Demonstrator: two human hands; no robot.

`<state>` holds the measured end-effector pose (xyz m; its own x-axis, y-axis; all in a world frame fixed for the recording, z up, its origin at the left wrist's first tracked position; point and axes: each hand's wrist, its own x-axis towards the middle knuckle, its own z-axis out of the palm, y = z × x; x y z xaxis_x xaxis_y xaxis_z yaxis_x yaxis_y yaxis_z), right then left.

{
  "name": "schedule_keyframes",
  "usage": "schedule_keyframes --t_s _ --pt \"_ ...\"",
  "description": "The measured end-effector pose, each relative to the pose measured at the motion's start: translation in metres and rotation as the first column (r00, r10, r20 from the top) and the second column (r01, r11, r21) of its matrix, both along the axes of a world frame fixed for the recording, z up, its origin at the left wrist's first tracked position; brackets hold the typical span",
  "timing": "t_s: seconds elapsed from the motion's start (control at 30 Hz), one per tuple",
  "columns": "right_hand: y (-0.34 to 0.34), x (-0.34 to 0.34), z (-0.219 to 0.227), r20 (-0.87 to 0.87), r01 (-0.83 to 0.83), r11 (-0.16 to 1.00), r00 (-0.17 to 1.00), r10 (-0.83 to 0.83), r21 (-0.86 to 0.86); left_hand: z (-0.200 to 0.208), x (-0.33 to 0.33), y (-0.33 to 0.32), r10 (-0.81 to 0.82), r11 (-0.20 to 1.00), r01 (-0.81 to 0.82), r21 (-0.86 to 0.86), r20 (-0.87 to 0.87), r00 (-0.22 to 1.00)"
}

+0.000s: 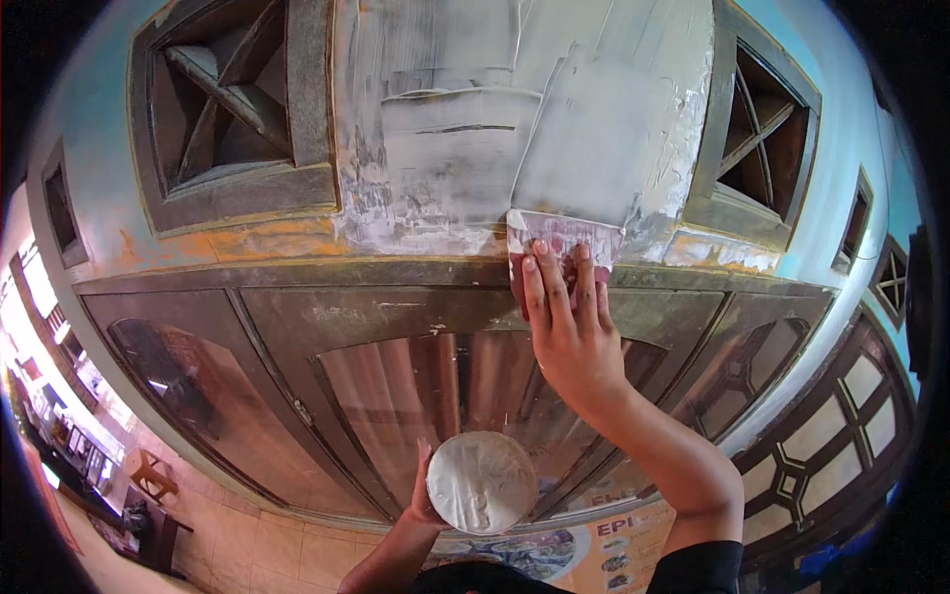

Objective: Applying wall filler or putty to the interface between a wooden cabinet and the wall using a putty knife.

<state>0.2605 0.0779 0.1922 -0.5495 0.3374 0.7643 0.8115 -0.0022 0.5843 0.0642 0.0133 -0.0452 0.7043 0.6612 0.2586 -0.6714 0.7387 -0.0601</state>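
My right hand (582, 346) reaches up to the wall with its fingers pressed on a dark red putty spreader (564, 236). The spreader's white-smeared edge lies against a patch of wet white putty (599, 139), just above the brown wooden frame. Ridges and smooth strokes mark the putty, with thin streaks over grey on its left. Low in front of me, my left hand (424, 495) grips the side of a round tub (534, 487). White putty (480, 480) fills its top; most of the fingers are hidden beneath or behind it.
Wooden vents with crossed bars flank the patch, one at left (223, 94) and one at right (762, 134). Glazed wooden panels with curtains (396, 391) stand below. A small wooden stool (150, 473) is on the tiled floor (247, 554) at lower left. A printed banner (604, 554) hangs at the bottom.
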Motion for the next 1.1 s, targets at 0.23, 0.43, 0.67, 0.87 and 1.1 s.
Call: schedule_keyframes --t_s 0.23,0.43,0.67,0.87,1.1 --pt "-0.029 0.004 0.099 -0.265 -0.298 0.935 0.901 0.343 0.194 -0.025 -0.014 0.008 0.154 0.986 -0.165 -0.011 -0.303 0.94" --pt "0.025 -0.004 0.115 -0.087 0.01 0.964 0.996 0.013 0.267 0.028 0.0 -0.017 0.206 0.977 -0.129 0.167 -0.614 0.762" --pt "0.003 -0.047 0.003 0.053 -0.05 0.999 0.997 0.05 0.0 -0.002 -0.021 -0.017 -0.078 0.995 0.072 0.072 0.079 0.994" --pt "-0.035 -0.039 0.051 -0.077 -0.242 0.97 0.968 0.239 -0.025 0.021 -0.021 -0.02 0.312 0.948 -0.193 0.252 -0.63 0.711" --pt "0.022 -0.034 0.134 -0.102 0.005 0.963 0.995 0.023 0.269 0.005 -0.009 -0.019 0.06 0.998 -0.051 0.048 -0.207 0.977"
